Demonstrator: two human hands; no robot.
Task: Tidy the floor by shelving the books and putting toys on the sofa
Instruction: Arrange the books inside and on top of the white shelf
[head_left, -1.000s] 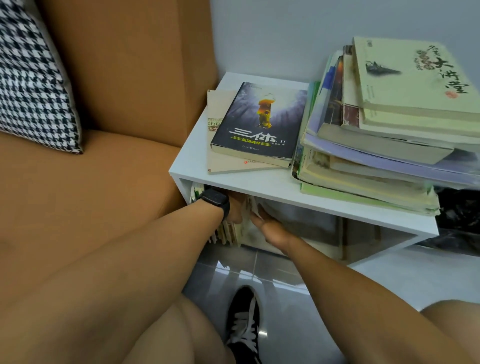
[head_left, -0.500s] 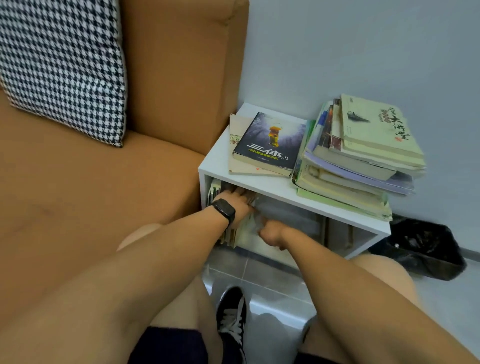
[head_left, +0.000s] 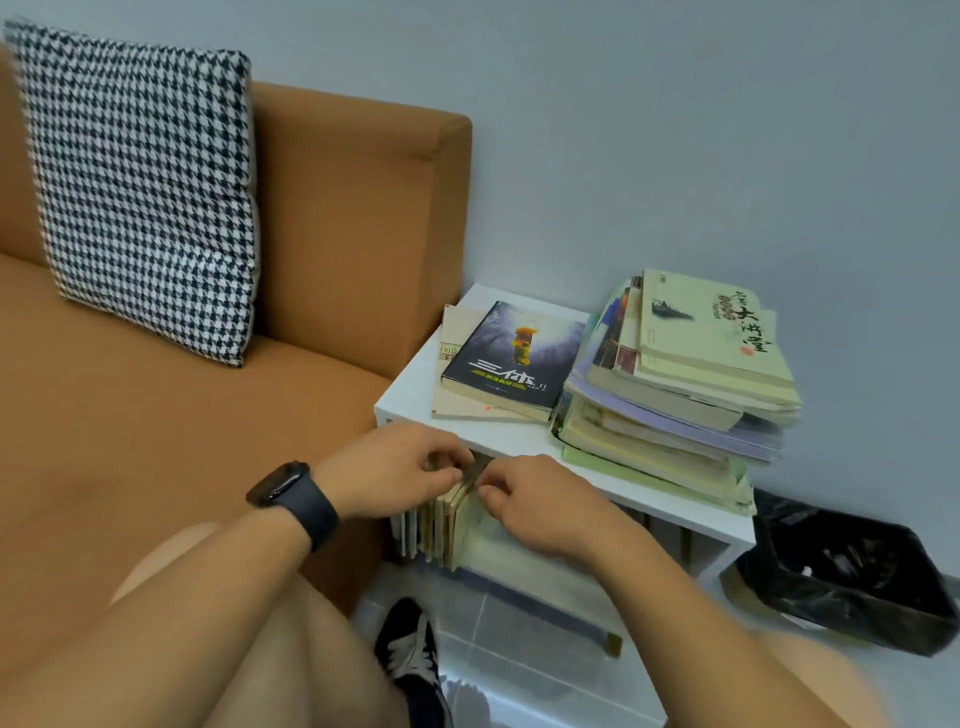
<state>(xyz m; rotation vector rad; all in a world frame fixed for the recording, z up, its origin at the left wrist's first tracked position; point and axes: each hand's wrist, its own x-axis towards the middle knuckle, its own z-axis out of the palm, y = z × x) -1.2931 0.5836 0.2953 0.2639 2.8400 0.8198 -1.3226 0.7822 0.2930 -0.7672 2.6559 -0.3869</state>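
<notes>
A low white shelf (head_left: 524, 441) stands beside the orange sofa (head_left: 156, 426). Several books (head_left: 447, 525) stand upright in its lower compartment at the left. My left hand (head_left: 400, 467), with a black watch on the wrist, and my right hand (head_left: 535, 504) meet at the top edges of these upright books, fingers curled and pinching them. On the shelf top lies a dark book (head_left: 514, 358) on a beige one, and a tall leaning stack of books (head_left: 680, 384) sits to the right. No toys are in view.
A houndstooth cushion (head_left: 145, 192) leans on the sofa back. A black-lined bin (head_left: 852, 577) stands on the floor right of the shelf. My black shoe (head_left: 410, 649) rests on the grey tiled floor (head_left: 519, 649) in front. A grey wall is behind.
My head has risen and pulled back, so more of the sofa and wall shows. Both hands have come out from inside the lower compartment to the books' top front edges.
</notes>
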